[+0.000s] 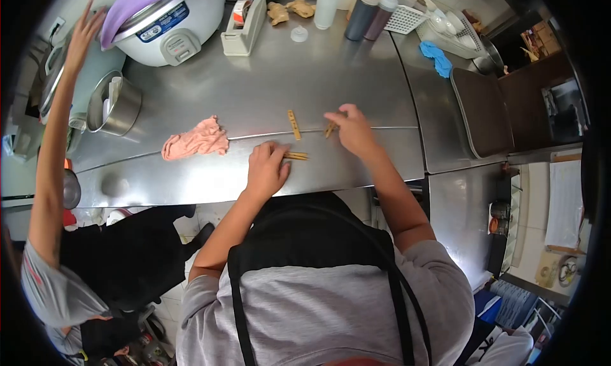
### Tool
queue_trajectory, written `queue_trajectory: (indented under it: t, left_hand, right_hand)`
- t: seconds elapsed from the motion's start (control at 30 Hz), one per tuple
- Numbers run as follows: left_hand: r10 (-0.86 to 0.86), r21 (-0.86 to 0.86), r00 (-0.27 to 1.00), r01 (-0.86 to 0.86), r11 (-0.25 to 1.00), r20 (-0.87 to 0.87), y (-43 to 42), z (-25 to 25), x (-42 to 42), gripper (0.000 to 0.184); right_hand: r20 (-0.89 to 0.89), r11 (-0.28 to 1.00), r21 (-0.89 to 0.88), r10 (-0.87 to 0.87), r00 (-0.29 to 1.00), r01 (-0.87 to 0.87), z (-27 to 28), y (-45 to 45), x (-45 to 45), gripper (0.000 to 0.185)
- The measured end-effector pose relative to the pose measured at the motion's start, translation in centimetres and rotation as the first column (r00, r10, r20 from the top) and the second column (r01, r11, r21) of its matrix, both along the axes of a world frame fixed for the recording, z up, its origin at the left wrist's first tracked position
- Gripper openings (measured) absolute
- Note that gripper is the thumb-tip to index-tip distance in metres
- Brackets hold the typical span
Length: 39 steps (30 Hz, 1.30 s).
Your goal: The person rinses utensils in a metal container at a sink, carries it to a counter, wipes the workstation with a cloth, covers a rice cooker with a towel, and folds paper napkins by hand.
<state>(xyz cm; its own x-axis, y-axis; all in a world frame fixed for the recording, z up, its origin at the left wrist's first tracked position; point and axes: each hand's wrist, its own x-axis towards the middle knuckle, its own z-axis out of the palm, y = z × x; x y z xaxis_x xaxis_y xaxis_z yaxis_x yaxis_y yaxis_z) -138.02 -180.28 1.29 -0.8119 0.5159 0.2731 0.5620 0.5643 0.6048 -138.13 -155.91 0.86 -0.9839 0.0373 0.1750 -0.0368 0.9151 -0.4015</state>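
Note:
My left hand (pixel 266 167) rests low over the steel counter's front part, fingers curled around one end of a wooden clothespin (pixel 296 155) whose two prongs stick out to the right. To the right, my right hand (pixel 355 132) has thumb and fingers closed on another wooden clothespin (pixel 330 129), partly covered by the fingers. Between the hands and slightly farther back, a third wooden clothespin (pixel 293 124) lies by itself on the metal. A crumpled salmon-pink cloth (pixel 196 139) lies left of my left hand.
At the back left stand a rice cooker (pixel 168 32) with a purple cloth and a steel pot (pixel 121 105). A tape dispenser (pixel 245 26), sauce bottles (pixel 380 15) and a blue cloth (pixel 436 58) line the back. At left, another person's arm (pixel 54 131) reaches up.

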Motion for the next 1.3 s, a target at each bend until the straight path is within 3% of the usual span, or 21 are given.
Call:
queue_trajectory:
  t: [0.1, 0.3, 0.43, 0.53, 0.63, 0.73, 0.83, 0.93, 1.07, 1.13, 1.23, 1.3]
  left_hand:
    - [0.073, -0.131, 0.990, -0.089, 0.987, -0.121, 1.9, -1.3, 0.8, 0.032]
    - [0.277, -0.019, 0.958, -0.279, 0.960, -0.079, 3.3, -2.7, -0.4, 0.018]
    - [0.413, 0.003, 0.898, -0.418, 0.909, -0.152, 5.5, -2.8, 0.0, 0.029]
    - [0.427, 0.244, 0.878, -0.375, 0.894, -0.215, 6.5, -1.5, 3.9, 0.029]
    - [0.138, 0.308, 0.984, -0.097, 0.947, -0.113, 4.9, -2.6, 9.3, 0.020]
    - [0.038, 0.198, 0.996, -0.054, 0.979, 0.085, 1.3, -6.4, 13.0, 0.017]
    - [0.191, 0.104, 0.976, -0.202, 0.974, 0.100, -3.3, -10.8, 13.4, 0.013]
    - [0.333, -0.098, 0.927, -0.320, 0.942, 0.172, -7.2, -12.9, 12.5, 0.013]
    - [0.374, -0.229, 0.888, -0.318, 0.920, 0.268, -11.0, -14.7, 11.4, 0.018]
    - [0.404, -0.299, 0.835, -0.305, 0.904, 0.372, -12.3, -15.6, 11.3, 0.021]
    - [0.385, -0.261, 0.746, -0.285, 0.922, 0.543, -14.2, -17.5, 11.5, 0.024]
    - [0.374, -0.251, 0.741, -0.278, 0.927, 0.558, -15.3, -18.1, 11.6, 0.025]
  right_hand:
    - [0.010, 0.988, 0.120, 0.099, 0.995, -0.100, -0.6, 0.6, 0.8, 0.025]
    - [0.137, 0.995, 0.097, -0.029, 0.990, 0.016, -0.5, 2.5, 1.6, 0.020]
    - [-0.097, 0.997, 0.073, 0.040, 0.994, -0.033, -2.9, 2.8, 2.2, 0.028]
    - [-0.265, 0.993, -0.055, 0.082, 0.961, -0.100, -3.6, 2.7, 3.8, 0.038]
    - [-0.291, 0.975, -0.145, 0.119, 0.949, -0.166, -4.7, 3.4, 6.9, 0.045]
    - [-0.265, 0.958, -0.255, 0.057, 0.963, -0.127, -3.9, 3.6, 10.5, 0.043]
    - [-0.221, 0.953, -0.297, -0.004, 0.975, -0.063, -3.8, 3.6, 13.2, 0.040]
    - [-0.244, 0.965, -0.259, -0.033, 0.969, -0.032, -4.7, 3.5, 13.9, 0.038]
    - [-0.284, 0.983, -0.162, -0.129, 0.950, 0.085, -4.9, 2.4, 13.1, 0.035]
    - [-0.245, 0.965, -0.228, -0.187, 0.951, 0.131, -4.9, 2.2, 12.9, 0.033]
    - [-0.249, 0.949, -0.271, -0.228, 0.941, 0.158, -5.0, 2.1, 12.7, 0.032]
    - [-0.249, 0.950, -0.248, -0.252, 0.935, 0.190, -5.2, 1.9, 12.7, 0.033]
